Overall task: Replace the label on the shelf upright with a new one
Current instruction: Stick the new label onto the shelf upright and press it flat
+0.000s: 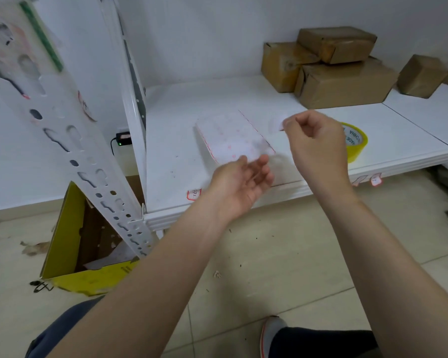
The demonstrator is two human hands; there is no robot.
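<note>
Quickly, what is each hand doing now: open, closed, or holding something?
Left hand: open, palm up, holding nothing.
Right hand: pinching a small white label.

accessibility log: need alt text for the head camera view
A person's right hand pinches a small white label above a shelf, while the open left hand hovers over a sheet of labels. The perforated shelf upright stands at left; a yellow tape roll sits behind the right hand.
</note>
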